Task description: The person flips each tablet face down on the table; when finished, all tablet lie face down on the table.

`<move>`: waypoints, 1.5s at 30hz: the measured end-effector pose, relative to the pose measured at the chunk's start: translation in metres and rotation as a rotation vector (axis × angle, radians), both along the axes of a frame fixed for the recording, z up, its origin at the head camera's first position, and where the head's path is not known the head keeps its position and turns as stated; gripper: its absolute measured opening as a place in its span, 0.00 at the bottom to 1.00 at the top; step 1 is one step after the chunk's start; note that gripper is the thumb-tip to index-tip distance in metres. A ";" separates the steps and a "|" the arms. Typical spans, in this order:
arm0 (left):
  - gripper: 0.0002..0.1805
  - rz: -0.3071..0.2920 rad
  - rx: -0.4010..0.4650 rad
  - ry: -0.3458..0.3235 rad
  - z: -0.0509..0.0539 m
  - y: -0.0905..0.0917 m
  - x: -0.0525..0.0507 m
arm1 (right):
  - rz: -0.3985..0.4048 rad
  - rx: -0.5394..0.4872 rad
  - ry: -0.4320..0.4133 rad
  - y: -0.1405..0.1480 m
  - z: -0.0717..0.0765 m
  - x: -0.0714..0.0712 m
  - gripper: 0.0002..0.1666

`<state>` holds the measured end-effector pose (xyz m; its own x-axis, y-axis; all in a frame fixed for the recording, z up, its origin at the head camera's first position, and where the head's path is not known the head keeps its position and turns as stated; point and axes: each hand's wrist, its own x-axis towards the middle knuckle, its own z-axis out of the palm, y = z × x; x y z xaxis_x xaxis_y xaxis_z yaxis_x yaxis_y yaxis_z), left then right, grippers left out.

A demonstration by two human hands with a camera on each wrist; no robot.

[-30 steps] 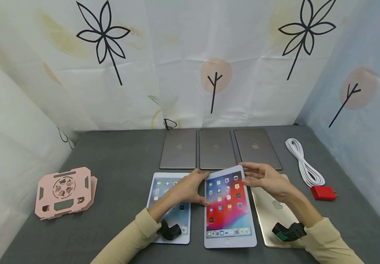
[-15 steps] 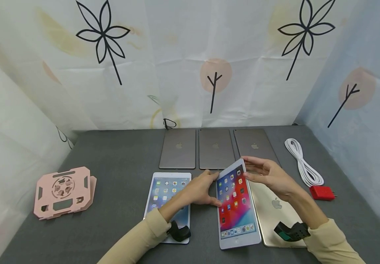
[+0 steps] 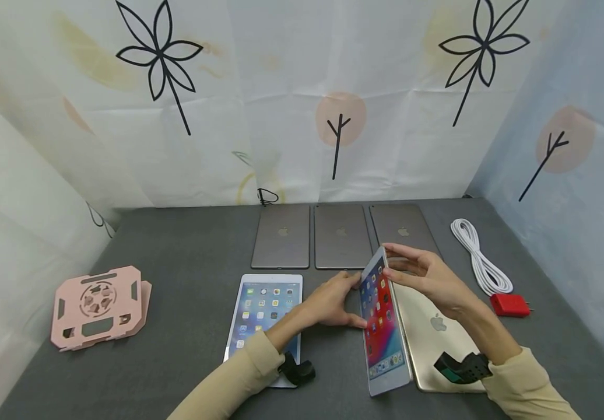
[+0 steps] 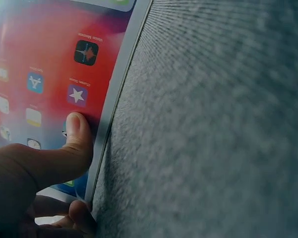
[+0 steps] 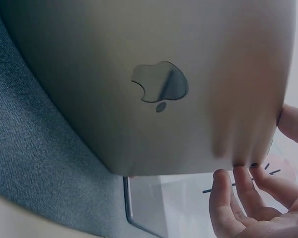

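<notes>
Both hands hold a white-framed tablet point(image 3: 383, 324), its lit screen red and blue. It stands tilted steeply on its left long side, screen facing left. My left hand point(image 3: 333, 300) grips that left side; in the left wrist view its thumb point(image 4: 74, 144) lies on the screen and the fingers go behind the edge. Up at the top right corner, my right hand point(image 3: 430, 280) pinches the tablet between thumb and fingertips. The right wrist view has the tablet's plain back point(image 5: 89, 49) with an apple logo. Whether the lower edge touches the table I cannot tell.
A second lit tablet point(image 3: 262, 309) lies screen up, partly under the left forearm. A gold tablet point(image 3: 422, 344) lies face down at right. Three grey tablets point(image 3: 339, 248) line the back. Pink case point(image 3: 97, 303) sits left; white cable point(image 3: 477, 256) and red charger point(image 3: 509, 305) right.
The held tablet has gone from nearly flat to steeply tilted, its right side rising, and has shifted right. The left hand moved right with it; the right hand rose slightly.
</notes>
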<state>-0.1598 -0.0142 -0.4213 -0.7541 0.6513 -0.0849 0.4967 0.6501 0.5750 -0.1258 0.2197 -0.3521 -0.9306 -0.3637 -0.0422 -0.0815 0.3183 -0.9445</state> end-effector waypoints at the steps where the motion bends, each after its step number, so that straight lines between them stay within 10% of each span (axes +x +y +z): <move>1: 0.53 -0.005 0.007 0.003 0.000 0.001 -0.001 | 0.002 -0.006 0.003 -0.001 0.000 0.000 0.38; 5: 0.49 -0.029 0.043 0.008 -0.001 0.003 -0.004 | 0.024 -0.026 0.027 -0.006 0.001 0.001 0.37; 13: 0.51 -0.074 0.268 -0.293 0.015 -0.008 -0.006 | 0.034 0.018 0.080 -0.014 -0.004 0.001 0.35; 23: 0.46 -0.082 0.504 -0.377 0.048 -0.019 -0.001 | 0.056 0.033 0.061 -0.019 -0.009 0.001 0.36; 36: 0.46 -0.025 0.509 -0.376 0.051 -0.039 -0.006 | 0.210 0.241 -0.115 -0.022 -0.039 -0.010 0.48; 45: 0.47 -0.052 0.461 -0.367 0.055 -0.057 -0.011 | 0.228 0.295 -0.075 -0.025 -0.042 -0.009 0.51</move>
